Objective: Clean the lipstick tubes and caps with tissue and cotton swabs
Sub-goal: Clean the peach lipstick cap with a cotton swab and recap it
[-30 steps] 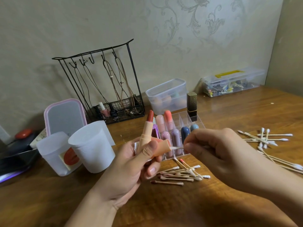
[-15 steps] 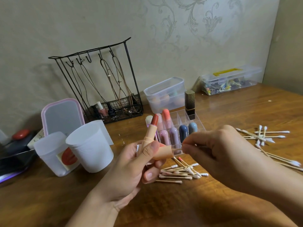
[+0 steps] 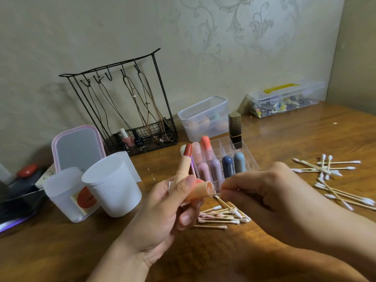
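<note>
The right hand's fingers (image 3: 234, 185) pinch a cotton swab (image 3: 217, 194) by its wooden stick, the tip pushed into the open mouth of a peach lipstick cap (image 3: 200, 191). The right hand (image 3: 270, 202) is held knuckles up, its forearm running off toward the lower right corner of the view. The left hand (image 3: 162, 214) curls its fingers round both the cap and a peach lipstick tube (image 3: 183, 167), thumb pressed across the front; the tube stands nearly upright with its red bullet extended. A scrap of white tissue (image 3: 170, 186) shows behind the thumb. The left wrist is bent back, palm toward the person.

Under the hands, near the middle of the desk (image 3: 284, 135), lie used swabs (image 3: 221, 216) with pink-stained tips. A clear organiser (image 3: 221, 147) behind them holds more lipsticks. Clean swabs (image 3: 333, 180) are scattered toward the right edge. 2 white cups (image 3: 112, 184) stand toward the left edge, a black wire rack (image 3: 126, 110) at the back edge.
</note>
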Tool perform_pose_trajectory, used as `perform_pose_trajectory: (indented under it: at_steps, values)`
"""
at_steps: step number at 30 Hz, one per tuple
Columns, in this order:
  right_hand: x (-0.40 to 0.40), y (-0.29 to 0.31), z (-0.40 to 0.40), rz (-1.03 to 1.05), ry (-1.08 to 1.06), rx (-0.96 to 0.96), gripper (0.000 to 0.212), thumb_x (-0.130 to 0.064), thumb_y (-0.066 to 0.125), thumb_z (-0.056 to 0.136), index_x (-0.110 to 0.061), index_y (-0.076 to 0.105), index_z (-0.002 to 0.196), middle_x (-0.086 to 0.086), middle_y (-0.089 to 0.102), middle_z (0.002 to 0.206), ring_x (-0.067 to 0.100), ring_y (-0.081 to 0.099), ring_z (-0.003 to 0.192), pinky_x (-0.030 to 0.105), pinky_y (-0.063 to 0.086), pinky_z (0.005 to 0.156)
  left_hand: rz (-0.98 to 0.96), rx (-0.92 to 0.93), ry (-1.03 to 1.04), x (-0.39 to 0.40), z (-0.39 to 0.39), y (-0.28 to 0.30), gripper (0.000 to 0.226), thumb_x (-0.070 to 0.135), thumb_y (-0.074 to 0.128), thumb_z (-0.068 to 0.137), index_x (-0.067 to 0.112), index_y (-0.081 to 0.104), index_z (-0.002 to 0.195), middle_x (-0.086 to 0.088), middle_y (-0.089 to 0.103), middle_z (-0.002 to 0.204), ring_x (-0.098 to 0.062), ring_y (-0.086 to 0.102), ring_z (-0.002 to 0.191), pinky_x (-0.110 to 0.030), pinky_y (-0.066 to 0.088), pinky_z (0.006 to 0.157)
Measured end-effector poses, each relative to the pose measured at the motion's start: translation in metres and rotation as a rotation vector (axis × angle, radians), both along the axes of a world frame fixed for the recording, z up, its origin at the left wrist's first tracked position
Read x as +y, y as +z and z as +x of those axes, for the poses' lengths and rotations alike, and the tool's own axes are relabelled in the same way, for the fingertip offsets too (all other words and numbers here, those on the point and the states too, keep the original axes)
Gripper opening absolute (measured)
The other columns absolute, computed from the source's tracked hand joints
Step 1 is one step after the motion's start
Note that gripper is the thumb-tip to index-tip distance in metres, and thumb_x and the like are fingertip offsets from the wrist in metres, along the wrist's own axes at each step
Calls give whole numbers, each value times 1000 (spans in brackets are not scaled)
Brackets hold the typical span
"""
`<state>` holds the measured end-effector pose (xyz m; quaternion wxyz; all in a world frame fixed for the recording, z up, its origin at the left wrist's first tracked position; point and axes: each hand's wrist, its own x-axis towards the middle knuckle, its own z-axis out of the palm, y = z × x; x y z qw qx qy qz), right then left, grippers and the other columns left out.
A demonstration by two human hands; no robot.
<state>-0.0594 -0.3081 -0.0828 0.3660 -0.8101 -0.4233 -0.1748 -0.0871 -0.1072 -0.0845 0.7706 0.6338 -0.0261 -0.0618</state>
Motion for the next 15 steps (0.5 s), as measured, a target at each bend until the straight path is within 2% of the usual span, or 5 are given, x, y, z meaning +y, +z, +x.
perform_pose_trajectory:
  at_steps: [4, 7, 10, 13, 15]
  values:
    - [-4, -1, 3, -64, -87, -2, 13, -27, 64, 93, -29, 72, 82, -26, 42, 48, -5, 49, 48, 5, 31, 43, -43, 73, -14, 4, 1, -2, 41, 35, 71, 75, 2, 60, 96, -9, 52, 63, -7, 40, 42, -14, 34, 39]
    - [2, -5, 0, -76, -229, -112, 24, -35, 52, 95, -26, 69, 81, -20, 44, 52, 3, 44, 43, 17, 37, 41, -39, 112, -12, 1, 2, -2, 30, 33, 67, 78, 6, 63, 90, -9, 55, 62, -7, 38, 43, -14, 34, 39]
    - [7, -9, -6, -32, -220, -139, 30, -36, 46, 96, -21, 67, 81, -11, 55, 59, 9, 45, 45, 25, 40, 41, -23, 111, -13, -3, 0, -1, 25, 35, 66, 73, 11, 69, 80, -9, 54, 63, -8, 38, 44, -15, 35, 40]
    - [9, -8, -9, -64, -110, -131, 27, -34, 49, 97, -21, 68, 84, -10, 59, 62, 9, 41, 48, 14, 33, 46, 35, 74, -7, -6, -2, -2, 20, 38, 65, 73, 20, 73, 69, -8, 53, 63, -7, 40, 45, -17, 34, 44]
    - [7, -7, -6, -105, -73, -109, 29, -37, 49, 96, -22, 67, 79, -12, 53, 58, 8, 36, 48, 11, 27, 46, 60, 65, -2, -7, -2, -2, 19, 39, 65, 72, 23, 74, 68, -7, 53, 63, -7, 42, 46, -18, 35, 45]
